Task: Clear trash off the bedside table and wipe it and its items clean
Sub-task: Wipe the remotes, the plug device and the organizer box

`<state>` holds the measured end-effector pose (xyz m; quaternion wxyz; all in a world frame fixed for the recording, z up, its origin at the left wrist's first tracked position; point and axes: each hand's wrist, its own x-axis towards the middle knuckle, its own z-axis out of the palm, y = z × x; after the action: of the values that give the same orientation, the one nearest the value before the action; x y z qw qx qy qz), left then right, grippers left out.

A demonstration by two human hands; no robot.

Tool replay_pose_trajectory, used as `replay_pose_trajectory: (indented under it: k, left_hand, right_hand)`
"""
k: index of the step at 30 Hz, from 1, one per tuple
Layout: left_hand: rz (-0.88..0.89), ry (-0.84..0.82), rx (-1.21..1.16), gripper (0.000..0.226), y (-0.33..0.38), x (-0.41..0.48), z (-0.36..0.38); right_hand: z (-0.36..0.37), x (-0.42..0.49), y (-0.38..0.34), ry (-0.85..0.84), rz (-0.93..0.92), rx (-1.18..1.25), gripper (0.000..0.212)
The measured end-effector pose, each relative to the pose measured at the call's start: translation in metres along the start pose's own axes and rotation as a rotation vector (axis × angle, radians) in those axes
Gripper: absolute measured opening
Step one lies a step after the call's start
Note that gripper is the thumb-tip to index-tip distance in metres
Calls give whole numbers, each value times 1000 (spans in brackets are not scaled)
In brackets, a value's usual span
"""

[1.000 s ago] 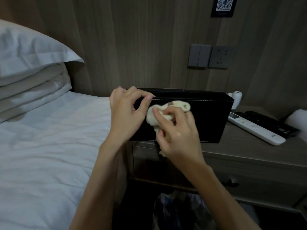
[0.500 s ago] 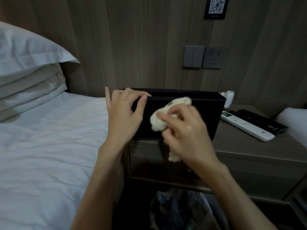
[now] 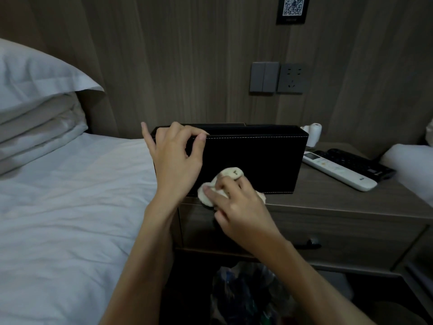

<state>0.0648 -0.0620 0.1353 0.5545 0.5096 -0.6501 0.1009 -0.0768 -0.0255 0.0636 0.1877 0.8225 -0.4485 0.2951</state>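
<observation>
A black leather box (image 3: pixel 257 160) stands on the left part of the wooden bedside table (image 3: pixel 328 202). My left hand (image 3: pixel 175 160) grips its top left rim, thumb on the front edge. My right hand (image 3: pixel 234 205) holds a crumpled cream cloth (image 3: pixel 218 186) and presses it against the lower front face of the box, near the table edge.
A white remote (image 3: pixel 337 171) and a black remote (image 3: pixel 358 163) lie on the table's right side, with a small white roll (image 3: pixel 312 134) behind the box. The bed (image 3: pixel 65 207) with pillows (image 3: pixel 35 102) is at left. A trash bag (image 3: pixel 250 294) sits on the floor below.
My right hand has dragged the cloth down the front of the box, from its top edge to its bottom left. My left hand stays on the rim.
</observation>
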Motion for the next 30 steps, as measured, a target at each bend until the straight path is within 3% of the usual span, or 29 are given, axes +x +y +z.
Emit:
replay_pose_trajectory:
  k: [6,11,13,21,27,30]
  left_hand:
    - [-3,-15,-66,19,-4,2,-4]
    - [7,-33,-134,13,-7,2,-8]
    - [1,-20,-127,18,-5,1,-7]
    - [61,11,-76,20,5,-8,-7]
    - [143,-40,-51,21,17,-14,-3]
    - [178,-55,-22,23,20,-17,-3]
  right_hand:
    - [-19,1,4,-58,6,166,41]
    - [-75,10,21,406,58,158,30]
    - [-88,15,26,508,90,104,32]
    - [-36,-4,18,284,93,3,43]
    - [1,-34,8,-26,-49,-50,37]
    - [-7,-40,8,12,-75,25,28]
